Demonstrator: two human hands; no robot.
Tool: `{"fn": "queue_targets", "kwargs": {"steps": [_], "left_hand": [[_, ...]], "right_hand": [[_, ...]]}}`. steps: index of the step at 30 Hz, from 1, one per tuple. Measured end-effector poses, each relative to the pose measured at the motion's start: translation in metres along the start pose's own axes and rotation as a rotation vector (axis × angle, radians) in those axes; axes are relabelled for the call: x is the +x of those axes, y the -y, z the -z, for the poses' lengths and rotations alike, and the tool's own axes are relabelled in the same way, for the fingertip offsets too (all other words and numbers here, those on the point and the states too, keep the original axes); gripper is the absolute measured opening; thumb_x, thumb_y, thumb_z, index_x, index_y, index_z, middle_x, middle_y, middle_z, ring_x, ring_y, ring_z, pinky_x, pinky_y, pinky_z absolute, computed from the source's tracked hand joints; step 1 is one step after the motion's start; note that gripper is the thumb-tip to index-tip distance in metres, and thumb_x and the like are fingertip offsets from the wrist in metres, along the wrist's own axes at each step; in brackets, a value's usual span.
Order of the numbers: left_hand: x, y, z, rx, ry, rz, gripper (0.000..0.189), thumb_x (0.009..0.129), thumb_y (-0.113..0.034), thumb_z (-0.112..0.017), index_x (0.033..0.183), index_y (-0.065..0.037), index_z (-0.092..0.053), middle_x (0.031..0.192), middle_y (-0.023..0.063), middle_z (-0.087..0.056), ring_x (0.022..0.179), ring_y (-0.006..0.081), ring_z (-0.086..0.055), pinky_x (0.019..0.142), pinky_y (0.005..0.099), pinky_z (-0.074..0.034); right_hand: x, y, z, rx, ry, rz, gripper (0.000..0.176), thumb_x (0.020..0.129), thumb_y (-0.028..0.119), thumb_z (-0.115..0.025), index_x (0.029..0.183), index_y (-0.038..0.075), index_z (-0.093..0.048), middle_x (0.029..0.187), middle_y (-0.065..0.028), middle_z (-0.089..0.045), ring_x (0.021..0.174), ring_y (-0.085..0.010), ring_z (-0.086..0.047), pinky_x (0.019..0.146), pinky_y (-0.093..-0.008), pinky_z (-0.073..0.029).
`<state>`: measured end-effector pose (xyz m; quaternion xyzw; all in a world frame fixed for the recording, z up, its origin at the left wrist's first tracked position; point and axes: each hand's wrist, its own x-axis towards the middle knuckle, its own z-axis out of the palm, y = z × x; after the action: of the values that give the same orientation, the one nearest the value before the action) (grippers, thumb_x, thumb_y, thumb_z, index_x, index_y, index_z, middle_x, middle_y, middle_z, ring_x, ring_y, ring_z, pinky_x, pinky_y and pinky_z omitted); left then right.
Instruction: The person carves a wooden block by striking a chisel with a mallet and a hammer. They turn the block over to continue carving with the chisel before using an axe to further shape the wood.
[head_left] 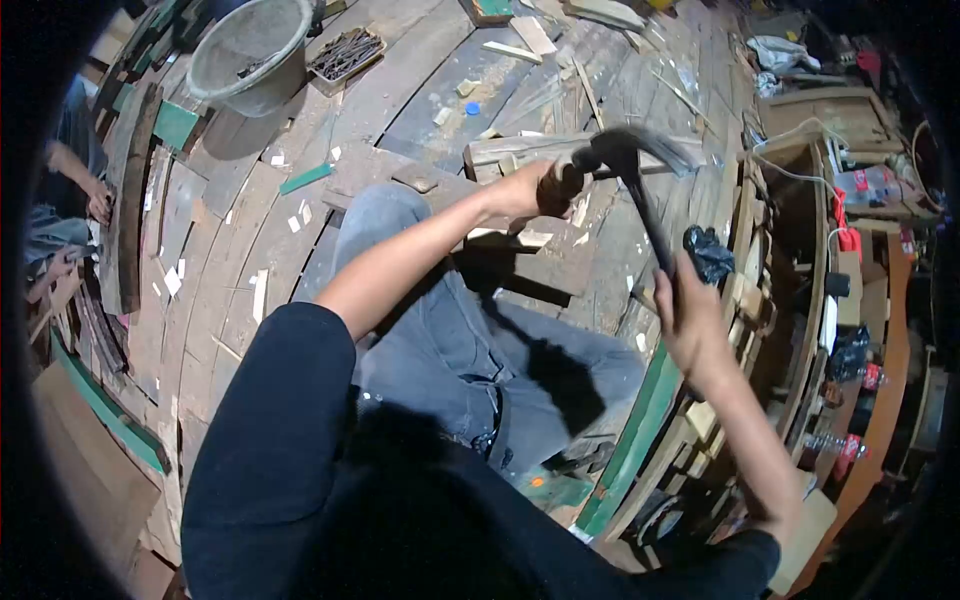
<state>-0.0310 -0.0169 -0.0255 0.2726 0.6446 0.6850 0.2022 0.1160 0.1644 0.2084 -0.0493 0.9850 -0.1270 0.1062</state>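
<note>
My right hand [690,315] grips the dark handle of a claw hammer [640,165], raised so its head hovers near my left hand. My left hand [545,190] is closed on a small piece of wood held against a wooden plank [520,150] lying on the floor in front of my knees. What exactly sits between its fingers is too small to tell. I sit on the plank floor in grey trousers and a black shirt.
A grey bucket [250,50] and a box of nails [345,52] stand at the far left. Wood offcuts litter the floor. A wooden frame [790,250] and cluttered shelf with bottles lie at right. Another person's arm [85,185] works at the left edge.
</note>
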Motion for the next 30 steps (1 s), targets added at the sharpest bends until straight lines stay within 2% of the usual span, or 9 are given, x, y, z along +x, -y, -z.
{"fn": "queue_targets", "kwargs": {"steps": [4,9,12,14,16,19,23,27,30], "left_hand": [[-0.004,-0.004,-0.002,-0.024,-0.065,-0.271,0.023,0.076,-0.005,-0.074,0.093,-0.005,-0.059,0.085,-0.0013,-0.059,0.081,0.0084,-0.057,0.074,0.0272,-0.051],[-0.004,-0.005,0.006,-0.085,-0.02,-0.136,0.03,0.074,-0.007,-0.076,0.1,-0.005,-0.061,0.091,-0.0012,-0.063,0.084,0.0086,-0.057,0.079,0.0261,-0.049],[0.004,0.008,-0.001,-0.019,-0.028,-0.269,0.033,0.074,-0.01,-0.078,0.102,-0.005,-0.06,0.091,-0.0012,-0.063,0.084,0.0093,-0.056,0.08,0.0254,-0.048],[0.014,0.034,-0.004,-0.02,0.081,-0.117,0.042,0.072,-0.013,-0.081,0.106,-0.005,-0.058,0.095,-0.0007,-0.061,0.088,0.0094,-0.053,0.085,0.0265,-0.046],[0.008,0.016,-0.002,-0.005,0.034,-0.149,0.039,0.074,-0.011,-0.079,0.105,-0.005,-0.058,0.093,-0.0008,-0.061,0.087,0.0085,-0.053,0.084,0.0266,-0.046],[0.005,0.011,-0.004,-0.025,-0.053,-0.256,0.029,0.079,-0.01,-0.075,0.101,-0.004,-0.057,0.086,-0.0017,-0.059,0.083,0.0088,-0.054,0.078,0.0274,-0.048],[-0.002,-0.006,-0.005,-0.095,-0.023,-0.177,0.028,0.076,-0.011,-0.076,0.097,-0.004,-0.059,0.084,-0.0017,-0.059,0.081,0.0088,-0.053,0.078,0.0262,-0.046],[0.006,0.005,-0.008,-0.047,0.036,-0.188,0.031,0.069,-0.012,-0.079,0.092,-0.005,-0.06,0.082,-0.0004,-0.059,0.079,0.01,-0.053,0.076,0.0273,-0.046],[-0.004,-0.003,-0.006,-0.009,0.098,-0.096,0.034,0.07,-0.009,-0.079,0.097,-0.004,-0.058,0.087,0.0009,-0.059,0.081,0.0109,-0.053,0.077,0.028,-0.046]], "right_hand": [[0.011,0.015,0.082,-0.246,-0.393,0.409,0.02,0.099,0.016,-0.053,0.112,0.001,-0.055,0.066,-0.0178,-0.055,0.055,-0.0254,-0.055,0.056,-0.0345,-0.046],[-0.01,0.015,0.154,0.507,-0.445,0.231,0.038,0.103,0.034,-0.04,0.112,0.001,-0.057,0.068,-0.0035,-0.056,0.048,-0.013,-0.048,0.045,-0.0248,-0.038],[0.001,-0.007,0.075,0.234,-0.65,0.177,0.034,0.102,0.029,-0.044,0.114,0.0,-0.055,0.075,-0.0118,-0.058,0.061,-0.0229,-0.053,0.056,-0.0333,-0.041],[0.001,-0.01,0.01,-0.145,-0.261,0.191,0.028,0.1,0.023,-0.048,0.114,-0.001,-0.053,0.082,-0.0198,-0.061,0.074,-0.0339,-0.059,0.068,-0.0428,-0.045],[0.009,0.004,0.004,0.124,0.017,-0.14,0.024,0.1,0.018,-0.051,0.113,-0.001,-0.054,0.085,-0.0269,-0.059,0.081,-0.0413,-0.061,0.074,-0.0467,-0.046],[0.011,-0.009,0.056,-0.246,-0.34,0.188,0.03,0.1,0.021,-0.051,0.112,-0.006,-0.056,0.094,-0.0238,-0.065,0.084,-0.0356,-0.064,0.074,-0.0434,-0.048],[-0.009,0.012,0.112,0.296,-0.683,0.154,0.035,0.106,0.032,-0.034,0.093,0.006,-0.052,0.056,0.0005,-0.042,0.042,-0.005,-0.038,0.038,-0.0196,-0.026],[-0.004,0.011,0.059,0.495,-0.768,0.211,0.035,0.103,0.035,-0.041,0.109,0.003,-0.052,0.065,-0.0016,-0.05,0.047,-0.0083,-0.044,0.043,-0.0211,-0.036],[-0.003,0.002,-0.007,-0.178,-0.023,0.119,0.024,0.098,0.018,-0.052,0.11,-0.003,-0.051,0.076,-0.0286,-0.062,0.066,-0.0394,-0.064,0.056,-0.0418,-0.046]]}}
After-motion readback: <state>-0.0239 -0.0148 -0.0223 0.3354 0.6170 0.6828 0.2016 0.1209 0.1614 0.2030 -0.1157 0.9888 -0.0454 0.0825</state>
